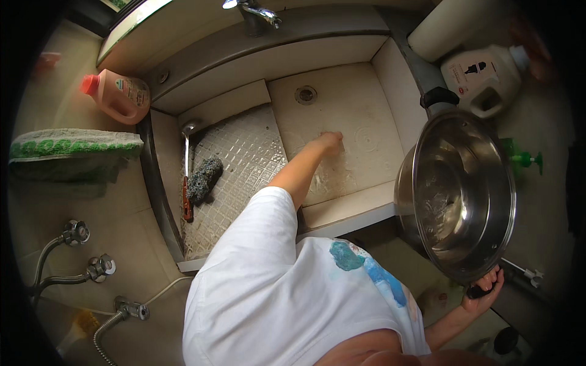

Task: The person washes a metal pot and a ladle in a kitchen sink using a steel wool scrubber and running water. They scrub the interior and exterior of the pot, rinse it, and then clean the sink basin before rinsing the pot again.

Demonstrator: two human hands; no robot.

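Observation:
My left hand (330,142) reaches down into the right basin of a pale sink (348,87). Ripples show shallow water around it. The fingers are partly hidden and blurred, so whether they hold anything is unclear. At the right, my right hand (484,289) grips the near black handle (478,292) of a large stainless steel pot (462,192). The pot is tilted beside the sink's right edge, its inside wet and shiny. Its far black handle (439,97) lies near the counter edge.
A ladle (186,169) and a grey scouring pad (204,180) lie on the ribbed drainboard (238,151). Behind stands the faucet (258,13). Jugs (121,96) (480,78) flank the sink; a green pump bottle (522,158) is beyond the pot. A towel (78,144) hangs left.

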